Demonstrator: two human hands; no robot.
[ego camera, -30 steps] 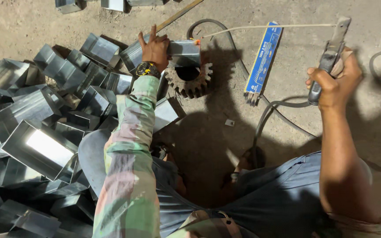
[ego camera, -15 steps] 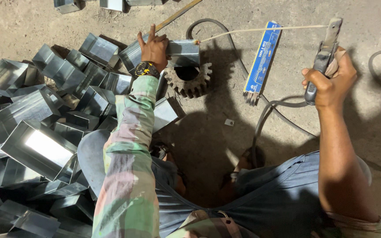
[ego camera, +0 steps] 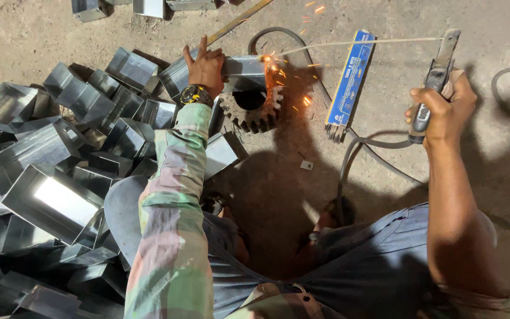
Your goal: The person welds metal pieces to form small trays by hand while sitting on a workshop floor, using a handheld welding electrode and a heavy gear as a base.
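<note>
A small sheet-metal box (ego camera: 244, 66) rests on top of a toothed gear wheel (ego camera: 254, 109) on the dusty floor (ego camera: 60, 35). Sparks fly at the box's right edge, where the tip of a long thin welding rod (ego camera: 361, 43) touches it. The left hand (ego camera: 206, 66) lies flat on the box's left end, fingers spread over its top, pressing it down; a dark wristwatch (ego camera: 195, 94) sits at the wrist. The right hand (ego camera: 441, 109) is closed tight around the handle of the electrode holder (ego camera: 435, 77), held well to the right of the box, with the rod running leftward from the holder's jaws. A grey cable (ego camera: 355, 153) curves from the holder down across the floor and loops behind the box.

Just right of the gear lies a blue packet of rods (ego camera: 349, 80), its long side running between the box and the right hand. To the left, a heap of similar metal boxes (ego camera: 66, 153) crowds right up to the left arm, leaving no open ground there. Bare floor lies open above the rod and to the far right. A small metal scrap (ego camera: 307, 165) lies below the gear.
</note>
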